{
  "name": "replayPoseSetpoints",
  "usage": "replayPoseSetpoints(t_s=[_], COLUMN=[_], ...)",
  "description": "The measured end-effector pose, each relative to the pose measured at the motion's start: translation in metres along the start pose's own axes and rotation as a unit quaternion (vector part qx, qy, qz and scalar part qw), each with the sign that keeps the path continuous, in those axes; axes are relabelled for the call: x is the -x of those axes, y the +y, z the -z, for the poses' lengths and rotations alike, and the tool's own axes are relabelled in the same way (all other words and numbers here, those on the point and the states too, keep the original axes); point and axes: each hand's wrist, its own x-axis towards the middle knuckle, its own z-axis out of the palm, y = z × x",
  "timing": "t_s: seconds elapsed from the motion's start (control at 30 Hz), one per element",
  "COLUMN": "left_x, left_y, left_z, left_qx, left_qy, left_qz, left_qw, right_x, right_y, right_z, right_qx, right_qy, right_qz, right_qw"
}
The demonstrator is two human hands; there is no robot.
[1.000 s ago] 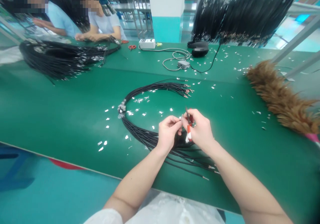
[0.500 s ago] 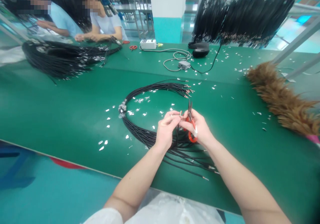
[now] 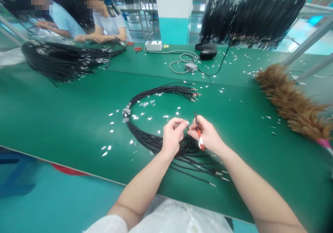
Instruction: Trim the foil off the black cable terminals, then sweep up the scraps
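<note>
My left hand (image 3: 171, 137) pinches a black cable near its end (image 3: 187, 126), which stands up between the fingertips. My right hand (image 3: 208, 134) is closed around red-handled pliers (image 3: 199, 137), their narrow dark jaws pointing away from me. Its thumb and fingertips are close to the cable end; whether they touch it I cannot tell. Under both hands lies a curved bundle of black cables (image 3: 145, 136), bound with clear tape (image 3: 126, 112) at the bend. Some of its ends show bare copper; others have whitish tips. My palms hide part of the lower cables.
White scraps (image 3: 104, 148) litter the green table (image 3: 65, 115). Another cable bundle (image 3: 49, 61) lies back left, near two people. Behind are red scissors (image 3: 137, 49), a white box (image 3: 153, 46) and a grey cord. A brown feather duster (image 3: 291, 101) lies right; cables hang (image 3: 249, 21) behind.
The pliers have turned in my right hand, so they now appear edge-on with the handles together. The two hands have moved slightly apart at the fingertips. The left hand stays on the cable.
</note>
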Motion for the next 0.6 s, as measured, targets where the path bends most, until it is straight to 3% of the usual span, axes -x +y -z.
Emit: replayPoseSetpoints(t_s=[0.23, 0.37, 0.47, 0.53, 0.6], left_x=[-0.002, -0.003, -0.004, -0.005, -0.007], left_y=[-0.003, -0.003, -0.002, -0.001, 0.001], left_z=[0.005, 0.005, 0.006, 0.008, 0.011], left_qx=[-0.014, -0.002, 0.055, 0.096, 0.127], left_qy=[-0.06, -0.12, -0.126, -0.124, -0.123], left_qz=[0.016, 0.029, 0.057, 0.088, 0.1], left_qw=[0.998, 0.992, 0.989, 0.984, 0.979], right_x=[-0.001, -0.001, 0.002, 0.004, 0.006], right_y=[0.005, 0.014, 0.009, -0.003, -0.016], right_z=[-0.003, -0.004, 0.001, 0.008, 0.014], right_qx=[-0.022, 0.035, 0.089, 0.085, 0.052], right_qy=[0.053, 0.104, 0.114, 0.084, -0.003], right_qz=[-0.013, -0.015, -0.009, -0.008, -0.036], right_qw=[0.998, 0.994, 0.989, 0.993, 0.998])
